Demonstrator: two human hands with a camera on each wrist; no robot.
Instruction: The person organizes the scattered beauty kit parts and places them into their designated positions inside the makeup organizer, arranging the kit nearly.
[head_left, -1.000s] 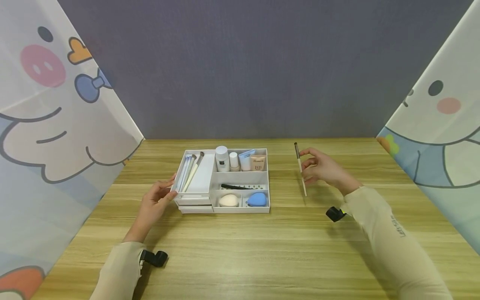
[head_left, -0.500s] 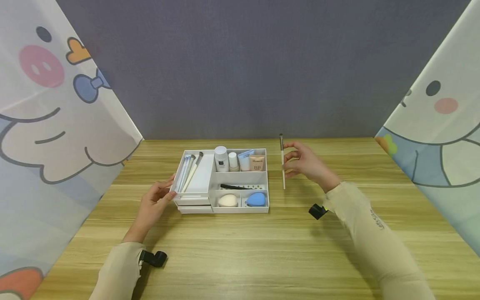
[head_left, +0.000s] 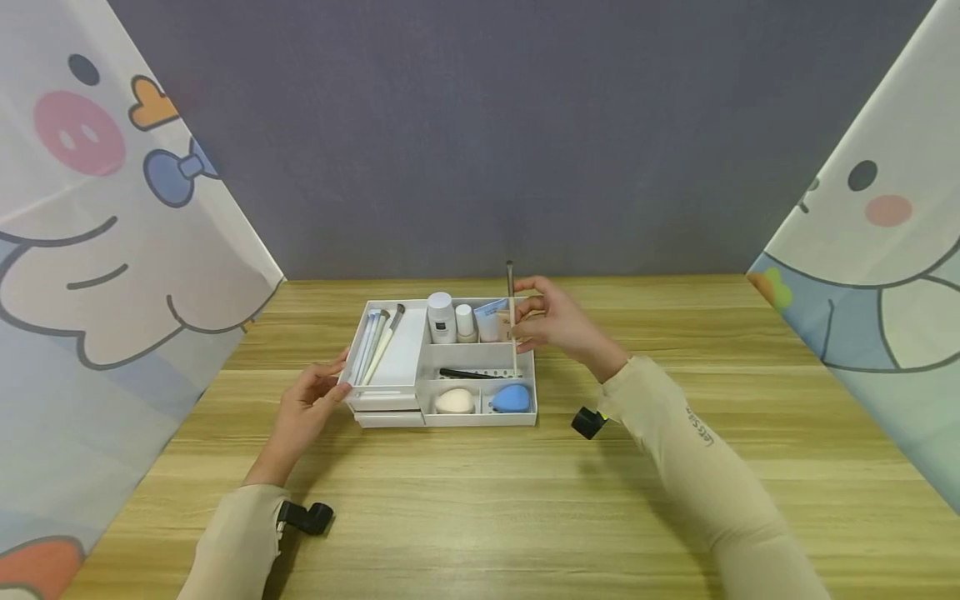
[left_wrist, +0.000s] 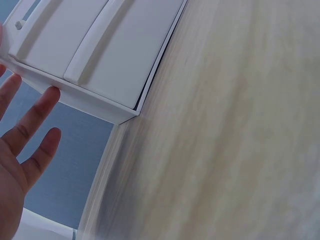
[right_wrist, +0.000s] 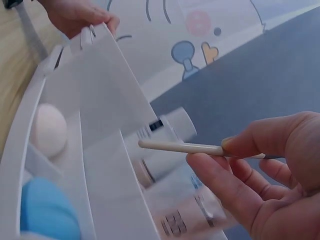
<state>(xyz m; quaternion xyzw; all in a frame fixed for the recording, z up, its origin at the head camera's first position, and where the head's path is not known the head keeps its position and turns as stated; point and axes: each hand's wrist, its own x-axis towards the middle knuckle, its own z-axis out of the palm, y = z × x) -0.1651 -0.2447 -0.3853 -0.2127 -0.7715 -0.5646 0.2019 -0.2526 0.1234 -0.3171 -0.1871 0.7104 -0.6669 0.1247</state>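
In the head view a white makeup organizer stands on the table. My left hand touches its left side, thumb by the front corner; the left wrist view shows spread, fairly straight fingers. Thumb and fingers of my right hand pinch a makeup brush with a pale handle. It stands nearly upright over the organizer's right part, dark bristles up. In the right wrist view its handle end hangs above the middle compartment. Whether it touches the bottom, I cannot tell. Several brushes lie in the left tray.
The back compartment holds a white bottle, a smaller white-capped bottle, a blue-and-white tube and a partly hidden BB tube. A slim black stick lies mid-organizer. In front sit cream and blue sponges.
My right hand has carried the makeup brush leftward from the table's right side to above the organizer, and the brush is more upright. My left hand keeps its place.
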